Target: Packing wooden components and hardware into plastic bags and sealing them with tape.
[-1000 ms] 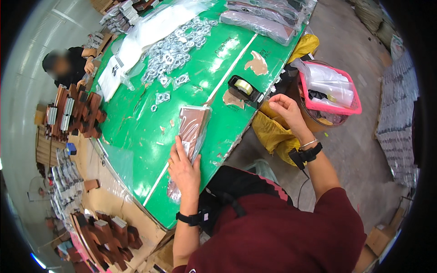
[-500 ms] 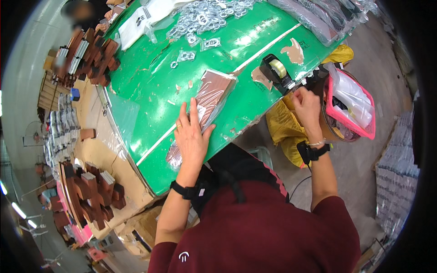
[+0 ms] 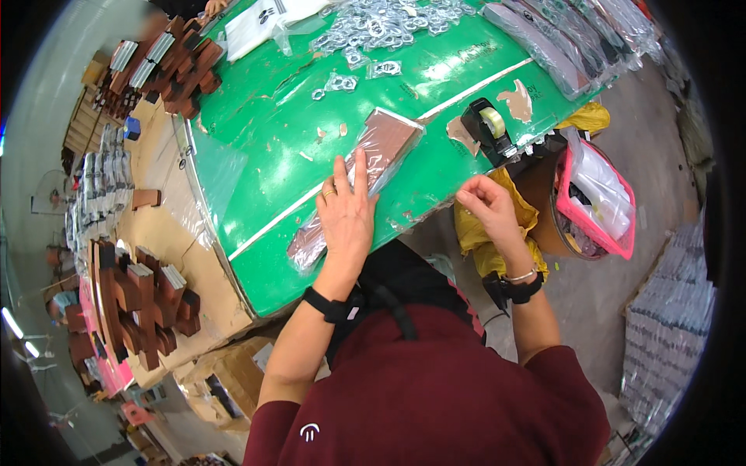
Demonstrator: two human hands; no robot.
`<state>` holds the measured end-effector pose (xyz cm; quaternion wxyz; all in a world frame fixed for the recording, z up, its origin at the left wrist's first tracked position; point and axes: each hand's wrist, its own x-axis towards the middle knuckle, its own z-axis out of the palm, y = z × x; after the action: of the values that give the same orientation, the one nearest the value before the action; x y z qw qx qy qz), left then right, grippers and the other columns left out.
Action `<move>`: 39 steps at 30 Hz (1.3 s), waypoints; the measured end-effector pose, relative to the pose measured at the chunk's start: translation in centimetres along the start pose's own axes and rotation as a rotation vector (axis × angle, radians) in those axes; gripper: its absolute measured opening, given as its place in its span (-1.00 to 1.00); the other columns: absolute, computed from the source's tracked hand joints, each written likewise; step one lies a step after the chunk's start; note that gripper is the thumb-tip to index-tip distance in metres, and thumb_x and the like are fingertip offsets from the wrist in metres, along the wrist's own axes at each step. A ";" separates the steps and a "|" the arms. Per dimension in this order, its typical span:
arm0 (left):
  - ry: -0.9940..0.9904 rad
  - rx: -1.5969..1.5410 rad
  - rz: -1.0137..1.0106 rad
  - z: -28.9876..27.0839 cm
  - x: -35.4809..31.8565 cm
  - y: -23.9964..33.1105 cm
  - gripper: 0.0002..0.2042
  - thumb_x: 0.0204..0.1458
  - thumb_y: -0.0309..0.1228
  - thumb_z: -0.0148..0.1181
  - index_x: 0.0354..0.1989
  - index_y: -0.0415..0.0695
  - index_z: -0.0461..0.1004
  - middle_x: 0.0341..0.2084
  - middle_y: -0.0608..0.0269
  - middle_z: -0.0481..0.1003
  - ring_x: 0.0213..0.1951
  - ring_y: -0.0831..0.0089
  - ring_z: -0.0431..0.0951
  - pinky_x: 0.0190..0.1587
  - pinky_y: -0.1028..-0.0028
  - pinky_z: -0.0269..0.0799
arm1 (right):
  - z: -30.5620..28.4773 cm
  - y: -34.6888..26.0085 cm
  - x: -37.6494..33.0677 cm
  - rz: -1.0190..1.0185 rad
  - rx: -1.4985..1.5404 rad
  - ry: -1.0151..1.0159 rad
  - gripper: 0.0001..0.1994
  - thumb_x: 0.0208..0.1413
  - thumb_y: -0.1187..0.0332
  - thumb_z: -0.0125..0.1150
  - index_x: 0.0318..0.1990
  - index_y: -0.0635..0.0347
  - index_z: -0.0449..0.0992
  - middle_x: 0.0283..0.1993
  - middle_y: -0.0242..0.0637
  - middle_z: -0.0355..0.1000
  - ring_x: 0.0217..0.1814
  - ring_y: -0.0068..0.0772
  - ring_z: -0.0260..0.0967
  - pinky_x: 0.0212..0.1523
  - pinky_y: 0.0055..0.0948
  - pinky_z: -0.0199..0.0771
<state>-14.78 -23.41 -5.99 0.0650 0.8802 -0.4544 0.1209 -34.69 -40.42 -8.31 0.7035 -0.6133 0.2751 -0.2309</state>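
A brown wooden piece (image 3: pixel 386 145) in clear plastic wrap lies slantwise on the green tabletop (image 3: pixel 272 190). My left hand (image 3: pixel 347 217) rests flat across its middle, fingers spread and pressing on the film; the near end of the wrap shows below the wrist side. Over by the table's front edge, my right hand (image 3: pixel 491 211) is raised with thumb and fingertips pinched together. Whatever is in that pinch, if anything, is too small to make out. Just beyond it stands a black tape dispenser (image 3: pixel 488 128) with a roll of yellowish tape.
Bagged metal rings (image 3: pixel 381 29) are heaped at the far side. Wrapped pieces (image 3: pixel 544 46) lie at the far right. A pink basket (image 3: pixel 567 206) sits right of the table, near yellow cloth (image 3: pixel 509 206). Stacked brown wooden parts (image 3: pixel 144 303) stand on the left, on cardboard.
My right hand has come away from the tape dispenser, moving left and nearer to the wrapped piece, still pinched. My left hand stays flat on the piece. The whole view has shifted slightly.
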 end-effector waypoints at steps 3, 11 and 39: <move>-0.072 -0.204 0.050 -0.9 1.0 -2.2 -0.12 0.04 -0.29 0.41 0.55 0.08 0.07 0.29 -0.13 0.38 0.06 -0.11 0.52 0.10 0.09 0.45 | 2.5 -1.4 1.5 -0.012 0.051 -0.077 -0.90 0.26 0.40 0.32 -0.21 0.20 0.53 -0.34 -0.63 0.42 -0.31 -0.83 0.29 -0.29 -0.70 0.25; -0.047 -0.286 0.073 -1.8 -1.0 -1.4 -0.13 0.02 -0.35 0.41 0.52 -0.04 0.09 0.36 -0.08 0.34 0.23 -0.06 0.47 0.16 0.13 0.41 | 9.1 -3.4 4.1 -0.042 0.106 -0.216 -0.86 0.24 0.33 0.35 -0.24 0.20 0.57 -0.39 -0.59 0.48 -0.38 -0.80 0.32 -0.39 -0.65 0.26; 0.088 -0.151 0.212 -0.8 -1.5 -1.5 -0.26 0.05 -0.36 0.37 0.45 0.40 0.29 0.44 -0.06 0.22 0.16 -0.13 0.51 0.13 0.12 0.49 | 10.1 -0.6 3.0 0.032 -0.237 -0.062 -0.78 0.16 0.27 0.39 -0.33 0.28 0.62 -0.51 -0.42 0.54 -0.51 -0.70 0.35 -0.46 -0.54 0.29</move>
<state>-14.50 -21.16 -5.63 0.1376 0.8138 -0.5493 0.1309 -25.66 -35.10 -7.09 0.6380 -0.6945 0.2883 -0.1662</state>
